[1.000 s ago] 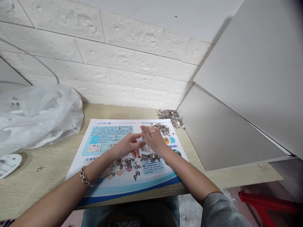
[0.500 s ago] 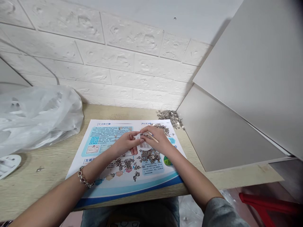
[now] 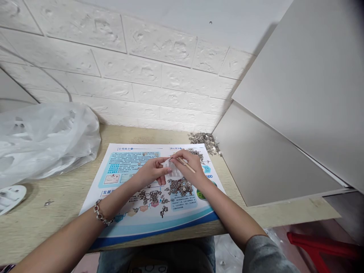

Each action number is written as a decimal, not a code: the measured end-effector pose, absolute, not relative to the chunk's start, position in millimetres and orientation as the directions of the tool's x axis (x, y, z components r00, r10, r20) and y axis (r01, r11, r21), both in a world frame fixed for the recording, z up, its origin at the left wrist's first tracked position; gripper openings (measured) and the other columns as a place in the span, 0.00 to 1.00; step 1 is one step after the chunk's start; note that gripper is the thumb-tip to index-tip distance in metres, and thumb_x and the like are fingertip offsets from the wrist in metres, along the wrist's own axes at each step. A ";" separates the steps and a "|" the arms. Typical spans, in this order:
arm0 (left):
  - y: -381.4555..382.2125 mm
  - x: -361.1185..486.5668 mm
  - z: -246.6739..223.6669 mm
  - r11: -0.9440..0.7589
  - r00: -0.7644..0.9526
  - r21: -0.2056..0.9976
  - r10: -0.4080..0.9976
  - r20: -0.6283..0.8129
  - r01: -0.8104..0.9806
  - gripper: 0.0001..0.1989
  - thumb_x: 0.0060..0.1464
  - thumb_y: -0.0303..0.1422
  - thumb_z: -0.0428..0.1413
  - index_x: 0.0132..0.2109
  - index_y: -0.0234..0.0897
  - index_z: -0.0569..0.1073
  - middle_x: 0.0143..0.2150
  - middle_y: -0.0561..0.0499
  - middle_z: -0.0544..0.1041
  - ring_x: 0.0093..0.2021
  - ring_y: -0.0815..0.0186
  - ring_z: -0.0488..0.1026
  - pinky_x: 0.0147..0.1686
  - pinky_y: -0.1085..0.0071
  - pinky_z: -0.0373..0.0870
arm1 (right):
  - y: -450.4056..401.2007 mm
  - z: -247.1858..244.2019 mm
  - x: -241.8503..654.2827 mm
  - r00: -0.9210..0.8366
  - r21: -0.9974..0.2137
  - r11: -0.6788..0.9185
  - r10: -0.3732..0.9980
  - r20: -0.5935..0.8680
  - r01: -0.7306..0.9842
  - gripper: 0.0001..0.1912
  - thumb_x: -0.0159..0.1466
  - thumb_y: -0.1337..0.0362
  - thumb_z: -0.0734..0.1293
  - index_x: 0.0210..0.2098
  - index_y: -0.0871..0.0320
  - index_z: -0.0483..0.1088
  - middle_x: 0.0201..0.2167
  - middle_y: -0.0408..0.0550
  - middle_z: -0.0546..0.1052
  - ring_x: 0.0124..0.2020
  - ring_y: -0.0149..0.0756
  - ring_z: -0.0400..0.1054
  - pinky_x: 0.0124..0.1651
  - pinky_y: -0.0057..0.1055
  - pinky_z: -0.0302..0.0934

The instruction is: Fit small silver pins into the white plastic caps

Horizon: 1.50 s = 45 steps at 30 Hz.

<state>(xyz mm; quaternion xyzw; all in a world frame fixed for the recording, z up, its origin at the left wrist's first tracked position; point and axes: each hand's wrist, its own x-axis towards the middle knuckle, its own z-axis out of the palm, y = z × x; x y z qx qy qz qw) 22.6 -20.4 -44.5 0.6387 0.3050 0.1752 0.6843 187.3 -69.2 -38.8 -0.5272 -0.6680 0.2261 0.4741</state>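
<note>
My left hand's (image 3: 155, 172) fingers pinch a white disc (image 3: 174, 172) above the printed sheet (image 3: 113, 189); my right hand's (image 3: 189, 167) hold a thin stick (image 3: 187, 165) over it, near small metal pieces (image 3: 180, 187).

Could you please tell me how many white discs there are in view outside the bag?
2: the held disc, in the left hand, and the second disc on the table at the far left. More may be hidden in the plastic bag.
</note>
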 end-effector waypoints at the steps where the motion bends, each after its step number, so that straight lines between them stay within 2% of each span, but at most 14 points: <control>1: -19.9 22.5 -45.2 0.128 0.760 0.981 0.621 -0.192 0.144 0.35 0.48 0.43 0.56 0.59 0.30 0.57 0.16 0.51 0.72 0.16 0.70 0.67 0.19 0.77 0.65 | -66.6 -40.9 187.6 0.053 -0.857 0.293 0.936 0.347 0.424 0.05 0.56 0.61 0.63 0.31 0.55 0.65 0.31 0.43 0.72 0.33 0.30 0.65 0.34 0.28 0.58; 5: -19.1 22.7 -46.9 0.134 0.773 0.983 0.607 -0.184 0.128 0.35 0.48 0.44 0.56 0.58 0.31 0.58 0.15 0.52 0.71 0.15 0.71 0.66 0.17 0.78 0.63 | -56.7 -48.1 190.7 0.044 -0.977 0.144 0.987 0.153 0.159 0.10 0.51 0.61 0.67 0.30 0.57 0.64 0.29 0.44 0.72 0.29 0.31 0.66 0.29 0.27 0.59; 8: -19.3 22.7 -46.8 0.137 0.776 0.983 0.605 -0.178 0.119 0.33 0.48 0.44 0.55 0.58 0.30 0.60 0.15 0.53 0.70 0.15 0.71 0.66 0.16 0.79 0.62 | -53.9 -50.4 193.2 0.012 -0.988 0.111 0.994 0.113 0.103 0.11 0.51 0.61 0.67 0.31 0.58 0.63 0.30 0.46 0.73 0.30 0.31 0.67 0.29 0.28 0.60; 12: -19.1 22.7 -47.0 0.141 0.781 0.981 0.594 -0.193 0.135 0.36 0.48 0.44 0.55 0.59 0.28 0.58 0.15 0.52 0.71 0.15 0.71 0.66 0.17 0.78 0.63 | -58.2 -46.0 195.4 -0.001 -0.942 0.213 0.976 0.220 0.259 0.08 0.54 0.61 0.65 0.32 0.58 0.65 0.32 0.45 0.73 0.33 0.31 0.67 0.33 0.29 0.61; 16: -19.2 23.8 -47.1 0.131 0.785 0.981 0.589 -0.192 0.142 0.37 0.47 0.44 0.56 0.59 0.27 0.56 0.16 0.52 0.71 0.16 0.70 0.67 0.18 0.77 0.64 | -64.9 -39.2 196.3 -0.097 -0.764 0.385 0.914 0.394 0.517 0.06 0.59 0.62 0.61 0.34 0.55 0.67 0.31 0.43 0.72 0.33 0.31 0.67 0.34 0.29 0.59; 19: -19.8 24.6 -46.6 0.120 0.796 0.985 0.579 -0.173 0.126 0.37 0.47 0.43 0.56 0.59 0.27 0.57 0.16 0.52 0.71 0.16 0.70 0.68 0.18 0.77 0.65 | -66.6 -39.1 195.9 -0.130 -0.674 0.441 0.878 0.460 0.593 0.06 0.60 0.61 0.61 0.35 0.54 0.66 0.32 0.43 0.72 0.34 0.30 0.67 0.34 0.28 0.59; 22: -20.2 24.5 -46.6 0.102 0.800 0.988 0.580 -0.153 0.115 0.36 0.47 0.43 0.57 0.59 0.28 0.57 0.16 0.52 0.71 0.16 0.70 0.68 0.18 0.77 0.65 | -66.4 -41.3 195.4 -0.112 -0.646 0.435 0.871 0.478 0.627 0.06 0.60 0.61 0.61 0.35 0.54 0.66 0.32 0.43 0.72 0.33 0.30 0.67 0.34 0.27 0.59; 32: -18.9 23.7 -50.7 0.121 0.789 0.987 0.594 -0.159 0.108 0.36 0.47 0.42 0.57 0.60 0.29 0.56 0.16 0.52 0.71 0.17 0.70 0.68 0.19 0.77 0.65 | -65.8 -35.8 198.3 -0.141 -0.708 0.423 0.895 0.423 0.565 0.06 0.59 0.61 0.62 0.35 0.55 0.67 0.32 0.44 0.73 0.34 0.31 0.67 0.36 0.29 0.59; 39: -20.2 24.4 -46.0 0.125 0.773 0.982 0.607 -0.187 0.140 0.36 0.47 0.41 0.57 0.60 0.28 0.55 0.16 0.52 0.71 0.17 0.70 0.68 0.19 0.76 0.65 | -62.7 -42.3 198.9 -0.072 -0.837 0.334 0.939 0.337 0.433 0.06 0.59 0.62 0.61 0.34 0.56 0.67 0.30 0.43 0.72 0.32 0.30 0.67 0.35 0.29 0.60; 45: -22.2 25.3 -43.9 0.110 0.792 0.984 0.584 -0.177 0.139 0.34 0.45 0.39 0.58 0.57 0.28 0.58 0.17 0.53 0.71 0.18 0.70 0.68 0.20 0.75 0.66 | -61.5 -43.0 197.1 0.005 -0.824 0.333 0.926 0.377 0.459 0.05 0.57 0.61 0.63 0.30 0.56 0.67 0.29 0.42 0.72 0.32 0.31 0.67 0.34 0.28 0.60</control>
